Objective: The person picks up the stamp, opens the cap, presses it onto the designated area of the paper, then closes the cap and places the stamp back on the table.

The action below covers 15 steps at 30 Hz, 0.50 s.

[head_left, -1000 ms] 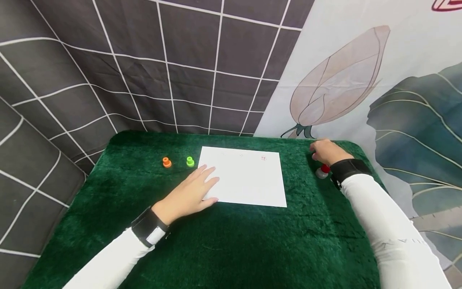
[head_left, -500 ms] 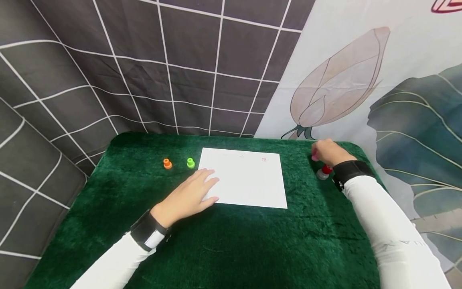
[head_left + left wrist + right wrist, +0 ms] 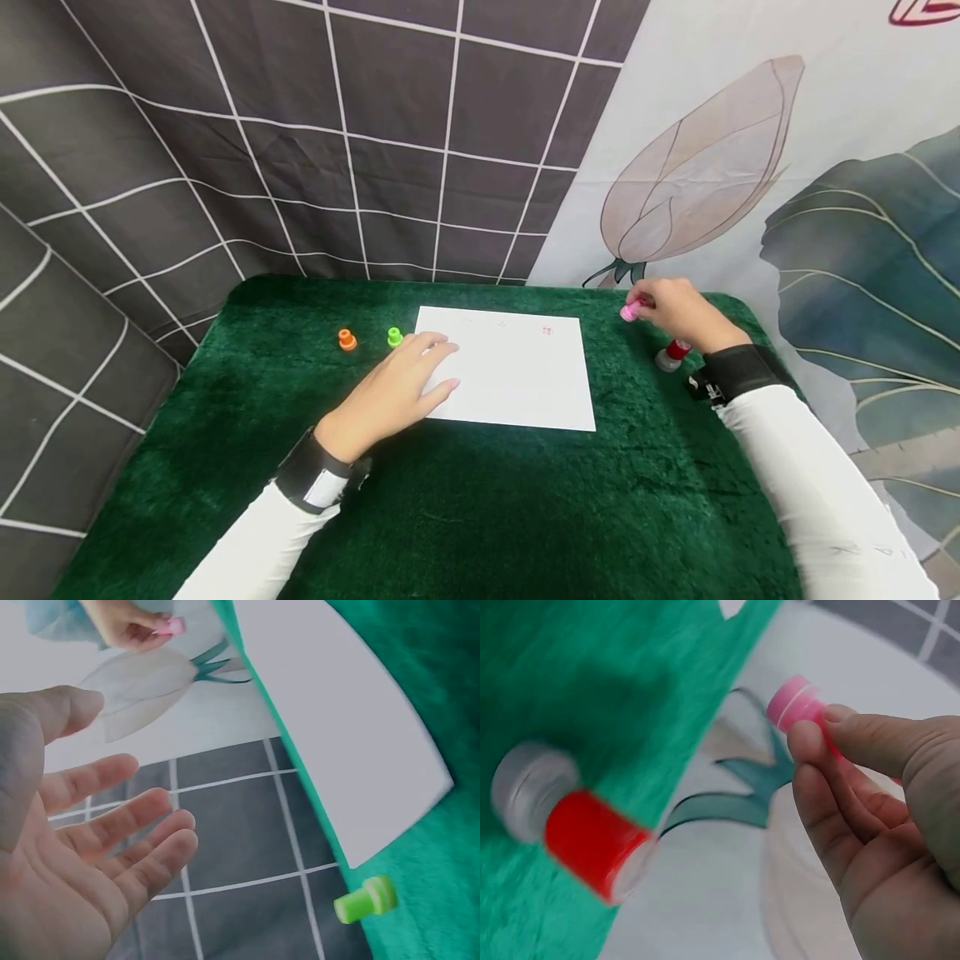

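In the head view, a small pink stamp (image 3: 631, 312) is pinched between the thumb and fingers of my right hand (image 3: 681, 310), lifted off the cloth right of the paper. The right wrist view shows the pink stamp (image 3: 795, 706) at the fingertips, its wide end facing outward. My left hand (image 3: 397, 387) hovers over the left edge of a white sheet of paper (image 3: 517, 375), fingers apart and holding nothing. The paper bears a small red mark and faint marks along its top. Below my right hand a red stamp with a clear cap (image 3: 672, 356) lies on its side.
Left of the paper stand a green stamp (image 3: 394, 337) and an orange stamp (image 3: 347, 339). Dark green plush cloth (image 3: 525, 508) covers the table. Behind its far edge hang a grey checked curtain (image 3: 397, 192) and a white printed one (image 3: 697, 167).
My right hand has picked up the pink stamp and moved it left and upward. The left hand has lifted slightly from the paper, fingers a little more bent.
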Tool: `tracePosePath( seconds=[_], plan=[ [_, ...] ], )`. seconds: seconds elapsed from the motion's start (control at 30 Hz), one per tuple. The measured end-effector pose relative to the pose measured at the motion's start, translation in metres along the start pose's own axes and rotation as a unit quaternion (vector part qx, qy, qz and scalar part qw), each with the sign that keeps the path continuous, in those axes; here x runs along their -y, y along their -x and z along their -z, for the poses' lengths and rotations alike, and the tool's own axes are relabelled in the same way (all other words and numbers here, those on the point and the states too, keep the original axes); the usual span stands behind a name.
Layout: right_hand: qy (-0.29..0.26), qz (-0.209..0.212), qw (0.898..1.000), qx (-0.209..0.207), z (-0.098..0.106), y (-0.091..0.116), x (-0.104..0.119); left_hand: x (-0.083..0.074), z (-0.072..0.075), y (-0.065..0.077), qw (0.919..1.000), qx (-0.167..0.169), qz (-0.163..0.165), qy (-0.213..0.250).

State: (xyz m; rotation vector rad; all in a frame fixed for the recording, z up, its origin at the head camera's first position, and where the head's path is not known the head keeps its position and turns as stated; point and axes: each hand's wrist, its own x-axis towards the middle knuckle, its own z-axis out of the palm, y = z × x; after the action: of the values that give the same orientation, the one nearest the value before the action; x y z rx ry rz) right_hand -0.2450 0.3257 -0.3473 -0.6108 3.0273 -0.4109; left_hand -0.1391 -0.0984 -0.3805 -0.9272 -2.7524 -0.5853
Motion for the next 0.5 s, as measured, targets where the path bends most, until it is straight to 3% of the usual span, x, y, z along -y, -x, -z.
tracePosePath(
  seconds=[0.27, 0.5],
  plan=[
    [-0.02, 0.041, 0.996, -0.073, 0.006, 0.022, 0.04, -0.016, 0.007, -0.006, 0.9968, -0.06, -0.015, 0.051],
    [-0.047, 0.109, 0.977, -0.175, 0.006, 0.044, 0.087, -0.034, 0.013, -0.019, 0.984, -0.112, -0.039, 0.133]
  ],
)
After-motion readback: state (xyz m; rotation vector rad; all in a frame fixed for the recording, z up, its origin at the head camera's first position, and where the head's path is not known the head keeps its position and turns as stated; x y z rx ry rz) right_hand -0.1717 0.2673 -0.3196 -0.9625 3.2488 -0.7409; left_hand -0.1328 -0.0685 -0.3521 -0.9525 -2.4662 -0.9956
